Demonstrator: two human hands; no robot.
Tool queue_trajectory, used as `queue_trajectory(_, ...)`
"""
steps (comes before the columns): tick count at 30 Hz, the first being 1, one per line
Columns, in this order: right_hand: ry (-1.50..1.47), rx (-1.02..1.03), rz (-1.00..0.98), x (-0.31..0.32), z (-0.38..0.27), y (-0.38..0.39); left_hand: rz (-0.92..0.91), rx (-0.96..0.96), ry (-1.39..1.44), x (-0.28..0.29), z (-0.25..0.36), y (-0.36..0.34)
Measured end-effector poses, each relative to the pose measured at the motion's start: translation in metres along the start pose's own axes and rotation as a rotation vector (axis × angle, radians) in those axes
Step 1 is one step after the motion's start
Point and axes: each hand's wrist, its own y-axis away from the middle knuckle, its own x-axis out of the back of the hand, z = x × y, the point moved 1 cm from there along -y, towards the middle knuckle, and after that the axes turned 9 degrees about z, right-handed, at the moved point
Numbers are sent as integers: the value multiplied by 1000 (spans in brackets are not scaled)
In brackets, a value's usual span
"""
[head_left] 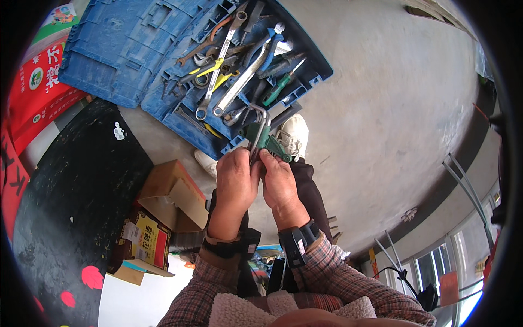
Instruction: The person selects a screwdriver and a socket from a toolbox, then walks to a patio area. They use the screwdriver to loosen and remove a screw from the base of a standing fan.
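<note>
Between both hands is a hex key set, with bent metal keys and a green plastic holder. My left hand is closed around the lower ends of the keys. The thumb and fingers of my right hand pinch the green holder on its right side. Just beyond lies an open blue toolbox full of tools. In it are a long combination wrench, blue-handled pliers, a yellow-handled tool and a green-handled screwdriver. My fingers hide part of the set.
A black table with red leaf shapes stands at left, beside an open cardboard box. Red packages lie at the far left. My white shoes are close to the toolbox on the grey floor.
</note>
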Motion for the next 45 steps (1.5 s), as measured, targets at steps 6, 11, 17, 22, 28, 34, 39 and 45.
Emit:
queue_trajectory(6,210,53,44,7,0,2,-1,72,-156,-23,1,9)
queue_trajectory(11,225,16,17,7,8,1,-13,92,-73,-32,-18,17)
queue_trajectory(17,212,2,-26,5,12,6,27,246,-37,-35,-27,22)
queue_trajectory(22,194,54,-67,4,21,9,-63,563,93,-36,-29,26)
queue_trajectory(28,168,14,-105,6,35,7,166,793,513,-38,-34,38)
queue_trajectory(34,303,-8,-188,0,42,11,276,637,403,-36,-54,50)
queue_trajectory(39,427,30,-228,-6,49,16,452,799,558,-41,-95,55)
queue_trajectory(45,459,-45,-320,-13,55,21,616,825,805,-44,-151,47)
